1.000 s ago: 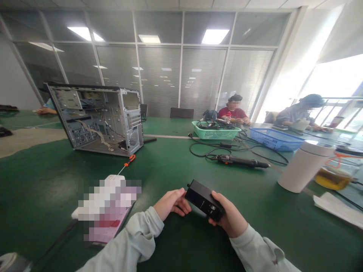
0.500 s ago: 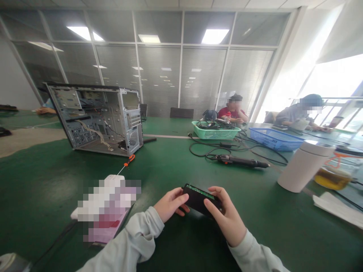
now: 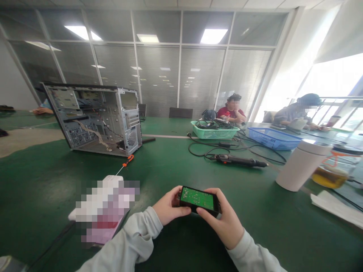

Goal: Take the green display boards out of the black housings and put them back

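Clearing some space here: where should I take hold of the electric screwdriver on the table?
Take the electric screwdriver round its black middle, from above on your side: it lies flat with its tip pointing right, and its cord leaves the left end.

A pixelated patch (image 3: 104, 211) blurred whatever lay toward the near left of the tabletop (image 3: 36, 189), so its kind could not be told. The markings on the green circuit board (image 3: 197, 198) were too small to read. A sheet of paper (image 3: 337, 209) ran off the picture's right edge, and a grey object (image 3: 7, 263) was cut off at the bottom-left corner.
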`<state>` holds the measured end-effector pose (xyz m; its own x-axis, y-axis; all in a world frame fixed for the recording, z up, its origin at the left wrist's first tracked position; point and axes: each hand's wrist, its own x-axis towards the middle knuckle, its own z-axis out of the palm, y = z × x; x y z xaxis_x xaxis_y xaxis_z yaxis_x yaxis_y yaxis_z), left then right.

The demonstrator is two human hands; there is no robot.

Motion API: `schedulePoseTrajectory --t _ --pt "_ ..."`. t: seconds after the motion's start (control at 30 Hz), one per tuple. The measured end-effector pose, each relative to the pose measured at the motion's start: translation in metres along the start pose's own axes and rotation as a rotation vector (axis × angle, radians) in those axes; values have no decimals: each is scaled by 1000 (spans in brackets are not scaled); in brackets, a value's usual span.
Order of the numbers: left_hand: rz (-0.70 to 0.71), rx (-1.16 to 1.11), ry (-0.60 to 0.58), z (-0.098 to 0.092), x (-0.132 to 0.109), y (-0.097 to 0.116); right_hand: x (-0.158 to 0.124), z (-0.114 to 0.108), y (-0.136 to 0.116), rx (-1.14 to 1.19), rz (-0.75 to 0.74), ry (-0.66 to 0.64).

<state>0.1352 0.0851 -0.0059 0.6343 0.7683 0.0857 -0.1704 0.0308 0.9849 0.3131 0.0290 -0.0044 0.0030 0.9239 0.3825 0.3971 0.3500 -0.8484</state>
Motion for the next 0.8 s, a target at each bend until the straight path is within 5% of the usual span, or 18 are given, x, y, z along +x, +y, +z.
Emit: schedulePoseTrajectory --t 0.23,0.8 --pt "-125 131 76 2 -1 9 1 -1 -6 58 35 2" --pt "-12 156 121 3 -3 14 2 1 -3 83 58 -14"
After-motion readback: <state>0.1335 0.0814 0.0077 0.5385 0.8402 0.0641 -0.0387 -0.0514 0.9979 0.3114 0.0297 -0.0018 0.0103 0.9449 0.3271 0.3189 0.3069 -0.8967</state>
